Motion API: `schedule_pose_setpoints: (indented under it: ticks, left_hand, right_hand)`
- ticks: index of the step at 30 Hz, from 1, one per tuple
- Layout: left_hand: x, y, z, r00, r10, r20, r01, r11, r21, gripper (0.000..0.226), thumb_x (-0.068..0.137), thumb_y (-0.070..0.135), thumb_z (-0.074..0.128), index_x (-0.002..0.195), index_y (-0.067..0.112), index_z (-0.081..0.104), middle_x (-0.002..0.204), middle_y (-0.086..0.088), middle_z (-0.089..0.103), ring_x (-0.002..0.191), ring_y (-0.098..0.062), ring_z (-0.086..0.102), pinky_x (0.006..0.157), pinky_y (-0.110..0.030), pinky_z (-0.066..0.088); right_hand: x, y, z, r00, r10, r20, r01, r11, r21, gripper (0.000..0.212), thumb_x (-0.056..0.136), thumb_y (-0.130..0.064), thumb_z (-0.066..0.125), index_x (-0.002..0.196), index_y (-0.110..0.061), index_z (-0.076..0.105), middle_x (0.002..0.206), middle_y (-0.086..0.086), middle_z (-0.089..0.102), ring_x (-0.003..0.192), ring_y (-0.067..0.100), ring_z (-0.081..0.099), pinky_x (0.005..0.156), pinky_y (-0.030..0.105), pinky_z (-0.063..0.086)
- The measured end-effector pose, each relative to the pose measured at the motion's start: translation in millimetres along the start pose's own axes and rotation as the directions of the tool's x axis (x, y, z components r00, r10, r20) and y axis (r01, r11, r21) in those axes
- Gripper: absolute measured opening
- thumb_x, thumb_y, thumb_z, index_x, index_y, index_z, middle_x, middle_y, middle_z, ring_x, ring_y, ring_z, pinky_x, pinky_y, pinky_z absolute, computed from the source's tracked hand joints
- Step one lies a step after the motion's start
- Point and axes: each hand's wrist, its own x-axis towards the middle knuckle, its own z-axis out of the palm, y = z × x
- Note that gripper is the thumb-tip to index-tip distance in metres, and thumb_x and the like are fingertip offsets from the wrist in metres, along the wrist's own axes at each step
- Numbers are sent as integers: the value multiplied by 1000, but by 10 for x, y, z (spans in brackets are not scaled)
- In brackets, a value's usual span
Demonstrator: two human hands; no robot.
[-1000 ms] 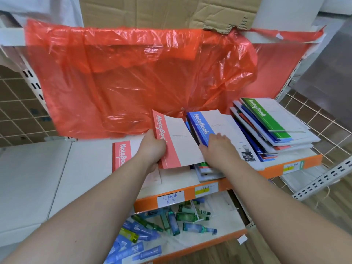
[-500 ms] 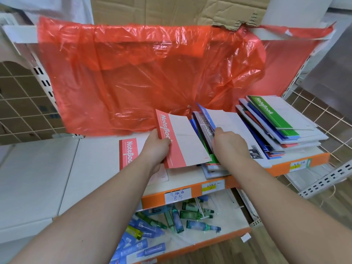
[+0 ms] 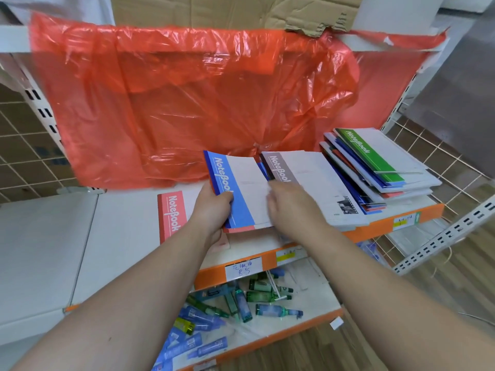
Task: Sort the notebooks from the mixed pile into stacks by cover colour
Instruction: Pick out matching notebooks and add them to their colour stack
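My left hand (image 3: pixel 211 210) grips a blue-spined notebook (image 3: pixel 235 191) lying on top of a red one whose edge (image 3: pixel 238 229) shows below it. Blurred by motion, my right hand (image 3: pixel 292 207) is at the blue notebook's right edge, over the mixed pile; its grip is unclear. A grey-brown notebook (image 3: pixel 302 175) tops that pile. On the shelf to the left lies a red notebook (image 3: pixel 171 215), partly hidden by my left wrist. A green notebook (image 3: pixel 369 156) tops a fanned stack at the right.
A red plastic sheet (image 3: pixel 187 103) hangs behind the shelf, with torn cardboard (image 3: pixel 227 12) above it. The orange-edged shelf (image 3: pixel 388 223) carries the notebooks. A lower shelf holds several small bottles (image 3: pixel 241 303). Wire mesh (image 3: pixel 428 162) stands at the right, a white shelf (image 3: pixel 53 236) at the left.
A blue notebook has come off the pile onto the red notebook in my left hand. A grey-brown notebook is now the top of the pile.
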Motion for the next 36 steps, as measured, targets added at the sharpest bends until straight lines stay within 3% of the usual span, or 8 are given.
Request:
schedule_pose_setpoints:
  ticks: [4, 9, 12, 20, 24, 28, 32, 36]
  left_hand:
    - [-45, 22, -87, 1000, -3, 9, 3, 1000, 7, 29, 100, 6, 43, 127, 16, 49, 116, -2, 67, 95, -23, 70, 72, -40, 61]
    - [-51, 20, -158, 1000, -10, -6, 10, 1000, 21, 29, 100, 9, 46, 128, 17, 48, 119, -2, 67, 96, -25, 70, 74, -42, 62]
    - [-61, 27, -165, 1000, -15, -9, 15, 1000, 25, 28, 100, 10, 46, 127, 18, 48, 118, -2, 67, 95, -24, 71, 73, -42, 62]
    - [-78, 24, -69, 1000, 19, 21, -16, 994, -112, 20, 103, 32, 50, 117, 20, 57, 108, -3, 72, 94, -23, 72, 79, -41, 60]
    - [-43, -29, -90, 997, 76, 25, -74, 995, -73, 25, 98, 8, 51, 120, 18, 60, 109, -5, 74, 96, -22, 73, 80, -37, 60]
    - [-25, -52, -179, 999, 48, -6, -48, 999, -12, 35, 95, 2, 42, 115, 23, 60, 110, -2, 72, 95, -23, 71, 76, -39, 60]
    - [-30, -49, -256, 1000, 25, -15, -24, 1000, 18, 34, 98, 9, 40, 124, 22, 57, 112, -1, 71, 97, -22, 70, 75, -39, 59]
    - [-29, -43, -304, 999, 19, -30, -19, 1000, 18, 30, 99, 13, 41, 123, 23, 56, 112, 0, 70, 97, -22, 69, 77, -39, 58]
  right_hand:
    - [75, 295, 34, 957, 240, 162, -191, 943, -272, 44, 101, -38, 39, 126, -2, 48, 130, 21, 51, 122, 36, 43, 101, 41, 36]
    - [41, 239, 65, 970, 221, 99, -182, 936, -301, 19, 95, -13, 52, 111, -3, 56, 109, 17, 64, 100, 34, 59, 70, 33, 40]
    - [24, 190, -2, 978, 197, 64, -162, 920, -358, 29, 89, 1, 49, 118, -1, 54, 104, 18, 67, 90, 37, 63, 63, 34, 38]
    - [-108, -419, -58, 986, -165, -2, 159, 957, -244, 31, 97, -24, 40, 122, -12, 55, 100, 12, 69, 88, 36, 64, 60, 35, 33]
    - [-220, -550, -9, 948, -317, 33, 318, 943, -95, 29, 99, -37, 39, 111, -17, 57, 94, 5, 68, 87, 29, 62, 59, 34, 35]
    - [-95, -299, 3, 998, -69, -6, 69, 997, -28, 30, 99, -33, 40, 113, -12, 57, 107, 9, 63, 101, 28, 54, 71, 34, 40]
    - [3, 54, 83, 958, 261, 119, -225, 941, -254, 51, 99, -41, 39, 127, 1, 49, 129, 20, 51, 121, 34, 45, 99, 41, 41]
    - [33, 103, 147, 939, 317, 136, -272, 923, -273, 39, 99, -30, 42, 123, 0, 52, 126, 20, 54, 118, 33, 48, 92, 38, 44]
